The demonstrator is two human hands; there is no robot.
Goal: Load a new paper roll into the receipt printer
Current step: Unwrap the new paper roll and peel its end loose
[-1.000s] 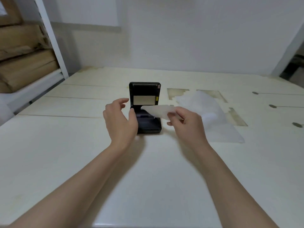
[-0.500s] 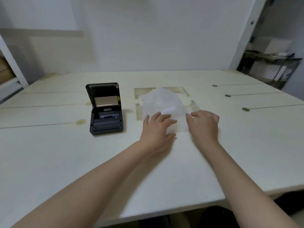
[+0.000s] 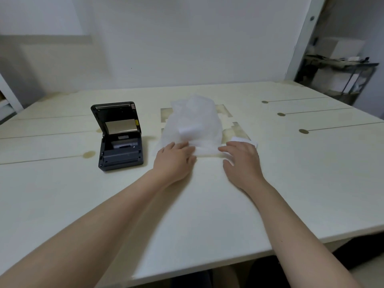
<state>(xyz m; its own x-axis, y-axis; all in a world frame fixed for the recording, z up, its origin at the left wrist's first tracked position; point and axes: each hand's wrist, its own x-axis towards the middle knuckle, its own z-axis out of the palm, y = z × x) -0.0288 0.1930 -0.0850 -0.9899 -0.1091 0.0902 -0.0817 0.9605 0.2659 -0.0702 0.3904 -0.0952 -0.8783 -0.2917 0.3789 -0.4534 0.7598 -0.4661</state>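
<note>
Hazy wrapping, hidden paper

My right hand (image 3: 242, 160) covers most of a white paper piece (image 3: 245, 140); whatever's inside the translucent bag (image 3: 193, 125) reads only as a blur.

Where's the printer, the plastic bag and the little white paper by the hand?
printer (image 3: 121, 156), head view, on its dark front body below the open lid.
plastic bag (image 3: 195, 121), head view, on the crinkled see-through middle.
white paper (image 3: 242, 139), head view, on the bit showing beyond the right hand's fingers.

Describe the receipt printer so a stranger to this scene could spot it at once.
Start at the white table and look to its left half, left of the crumpled clear plastic bag that both hands touch. There stands the receipt printer, the only dark, boxy thing on the table, its lid raised and its paper bay open.
</note>
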